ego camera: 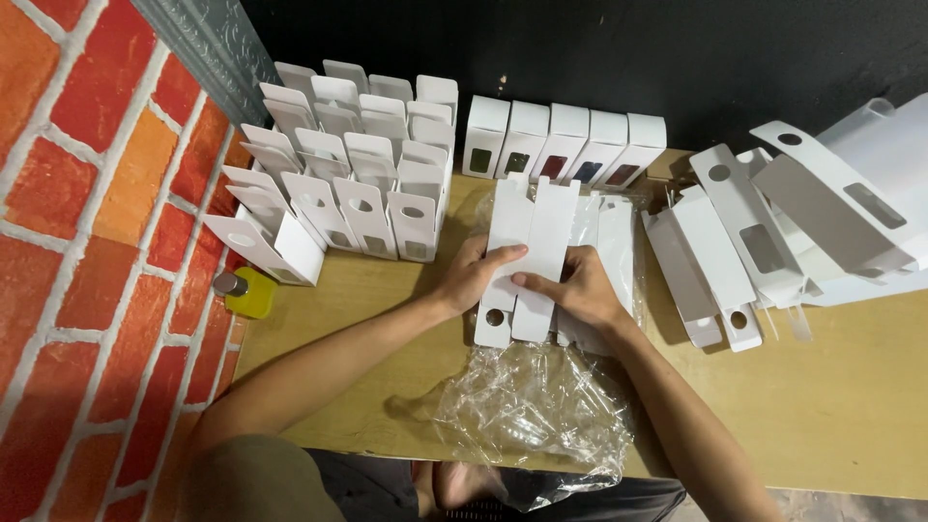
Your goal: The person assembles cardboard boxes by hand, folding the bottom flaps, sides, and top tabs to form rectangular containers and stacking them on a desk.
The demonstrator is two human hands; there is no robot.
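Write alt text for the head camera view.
Two bare hands, left hand and right hand, press on a flat white cardboard box blank over crinkled clear plastic wrap on a wooden table. Folded white window boxes stand behind, more flat blanks at right.

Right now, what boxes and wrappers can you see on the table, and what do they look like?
Flat white box: under both hands, centre.
Open white boxes: rows at back left, flaps up.
Closed white boxes: back row, dark windows.
Unfolded white boxes: piled at right.
Clear plastic wrapper: crumpled, front edge.
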